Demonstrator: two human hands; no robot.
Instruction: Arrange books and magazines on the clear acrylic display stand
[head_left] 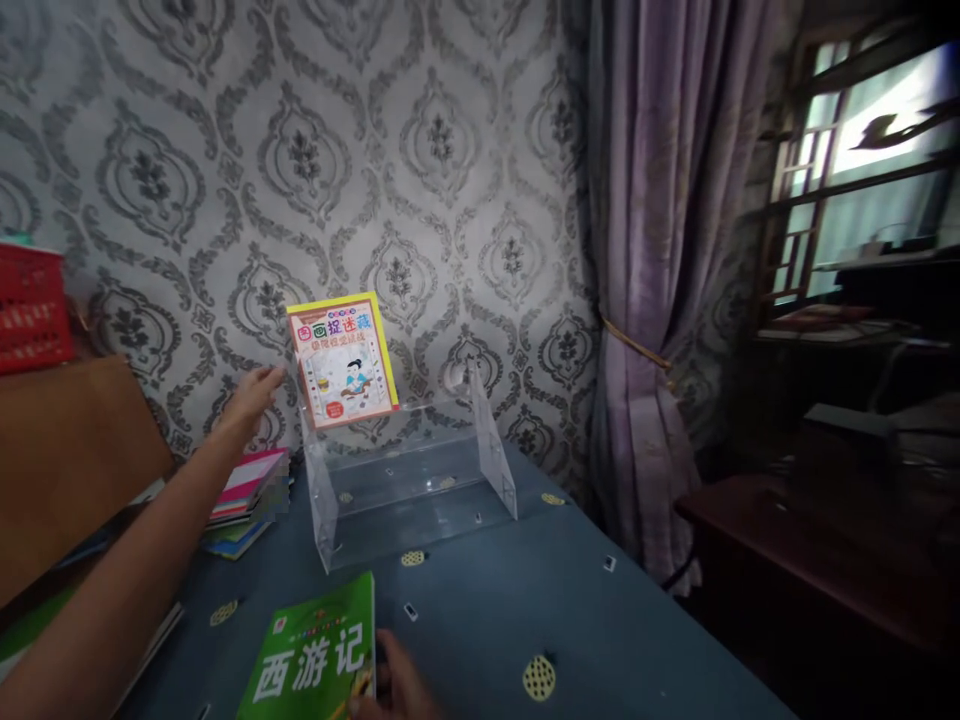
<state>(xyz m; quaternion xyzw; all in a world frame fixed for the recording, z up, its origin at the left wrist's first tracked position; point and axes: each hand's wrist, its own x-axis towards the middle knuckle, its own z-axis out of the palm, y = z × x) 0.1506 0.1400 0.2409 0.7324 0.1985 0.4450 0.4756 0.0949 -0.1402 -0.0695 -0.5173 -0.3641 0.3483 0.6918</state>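
Observation:
A picture book (343, 365) with a yellow edge and a drawn figure on its cover leans upright at the left end of the top tier of a clear plastic book rack (405, 480). My left hand (259, 392) is raised just left of that book, with a small gap between them. Its fingers are loosely bent and hold nothing. Low in front of the rack, my right hand (397, 682) grips the right edge of a green book (319, 650) with large white characters. The lower part of the green book is cut off by the frame.
Several stacked books (247, 485) lie left of the rack. A brown box (75, 450) with a red basket (34, 305) above it stands at the far left. Patterned wallpaper backs the blue-grey tablecloth (480, 610); a tied purple curtain (652, 300) hangs right.

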